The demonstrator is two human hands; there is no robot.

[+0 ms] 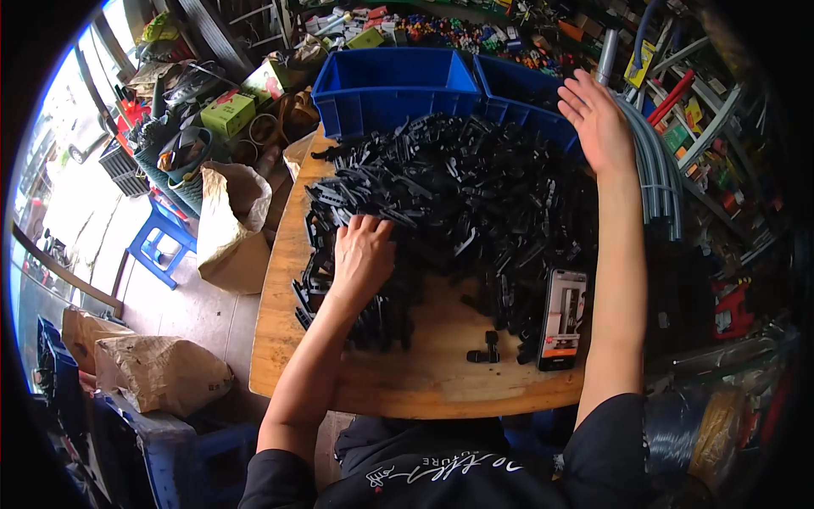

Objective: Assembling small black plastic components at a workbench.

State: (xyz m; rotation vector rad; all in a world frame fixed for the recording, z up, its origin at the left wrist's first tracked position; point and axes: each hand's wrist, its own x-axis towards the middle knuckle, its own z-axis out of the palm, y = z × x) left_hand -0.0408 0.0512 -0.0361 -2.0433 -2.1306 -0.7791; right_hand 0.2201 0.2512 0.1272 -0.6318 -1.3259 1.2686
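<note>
Wooden table (pixel 424 382): left hand (pixel 363 254) fingers curled into black plastic parts pile (pixel 475 204); right hand (pixel 593 119) fingers spread, empty, above blue bin (pixel 517 106).

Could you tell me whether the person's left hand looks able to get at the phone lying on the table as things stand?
Probably yes. The left hand rests on the pile of black plastic parts, and the phone lies face up near the table's front edge. Only bare wood and a few loose pieces lie between them.

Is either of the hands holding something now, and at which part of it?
The right hand is open above the blue bin and holds nothing. The left hand rests on the pile of black plastic parts; whether its fingers grip one cannot be told.
</note>
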